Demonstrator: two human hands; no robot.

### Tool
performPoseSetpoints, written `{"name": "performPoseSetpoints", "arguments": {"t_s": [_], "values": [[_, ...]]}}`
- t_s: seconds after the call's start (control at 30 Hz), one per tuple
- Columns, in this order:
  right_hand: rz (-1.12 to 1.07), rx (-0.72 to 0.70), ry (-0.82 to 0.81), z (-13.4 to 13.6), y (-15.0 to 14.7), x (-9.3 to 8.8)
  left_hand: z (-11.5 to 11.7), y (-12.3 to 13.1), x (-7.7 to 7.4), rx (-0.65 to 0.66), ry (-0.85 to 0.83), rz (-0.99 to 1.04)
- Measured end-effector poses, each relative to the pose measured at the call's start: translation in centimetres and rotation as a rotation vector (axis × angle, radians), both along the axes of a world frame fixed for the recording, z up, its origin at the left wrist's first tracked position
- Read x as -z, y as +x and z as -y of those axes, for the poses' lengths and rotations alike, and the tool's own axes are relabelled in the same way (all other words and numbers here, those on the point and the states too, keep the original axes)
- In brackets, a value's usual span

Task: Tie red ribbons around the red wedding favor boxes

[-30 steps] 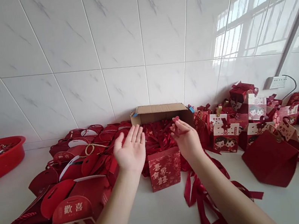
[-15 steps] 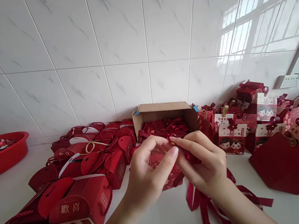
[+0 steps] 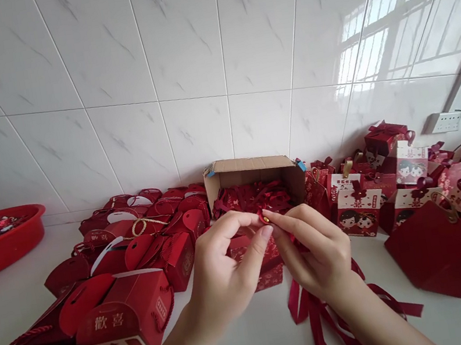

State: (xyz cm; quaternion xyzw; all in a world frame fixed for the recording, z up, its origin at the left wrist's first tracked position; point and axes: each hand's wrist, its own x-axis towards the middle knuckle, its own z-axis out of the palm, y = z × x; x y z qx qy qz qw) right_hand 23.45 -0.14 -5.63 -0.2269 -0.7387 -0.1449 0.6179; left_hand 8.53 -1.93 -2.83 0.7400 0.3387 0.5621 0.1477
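My left hand (image 3: 224, 268) and my right hand (image 3: 319, 252) meet at the fingertips in the middle of the view. Both pinch a small piece of red ribbon (image 3: 263, 216) with a tiny gold bell-like bead (image 3: 266, 219) on it. Below and behind the fingers, a red patterned box (image 3: 270, 276) stands on the white table, partly hidden by my hands. Loose dark red ribbons (image 3: 322, 328) lie under my right wrist. Behind my hands is an open cardboard box (image 3: 251, 164) holding many red ribbon pieces.
Red gift boxes (image 3: 124, 317) with rope handles crowd the left. More decorated boxes (image 3: 359, 213) and a large red pentagonal box (image 3: 440, 249) stand right. A red basin (image 3: 8, 245) of wrapped sweets is far left, with something tan over its edge. A power strip (image 3: 443, 123) lies against the tiled wall.
The gold bead shows more clearly between my fingertips, and my hands have shifted only slightly. Something tan has moved further into view over the red basin at the far left.
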Motion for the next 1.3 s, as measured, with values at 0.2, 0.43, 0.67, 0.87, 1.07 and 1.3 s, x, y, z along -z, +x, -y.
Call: {"name": "performPoseSetpoints", "arguments": {"t_s": [0.2, 0.43, 0.67, 0.87, 1.07, 1.3], "values": [[-0.019, 0.047, -0.023, 0.3, 0.0, -0.1, -0.2, 0.3, 0.6, -0.009, 0.026, 0.004], [-0.069, -0.035, -0.137, 0.6, -0.2, -0.3, -0.4, 0.6, 0.8, -0.062, 0.209, -0.046], [-0.081, -0.255, -0.420, 0.7, 0.3, -1.3, -1.5, -0.7, 0.3, -0.039, 0.145, -0.155], [-0.219, -0.614, -0.912, 0.3, 1.0, -1.7, -1.6, -2.1, -0.6, 0.037, 0.039, -0.295], [-0.275, -0.709, -1.082, -0.3, 1.6, -1.5, -1.7, -1.8, -0.2, 0.004, 0.037, -0.348], [-0.150, -0.719, -1.174, -0.2, 3.0, -1.9, -1.6, -1.7, -0.1, 0.005, -0.082, -0.397]]}}
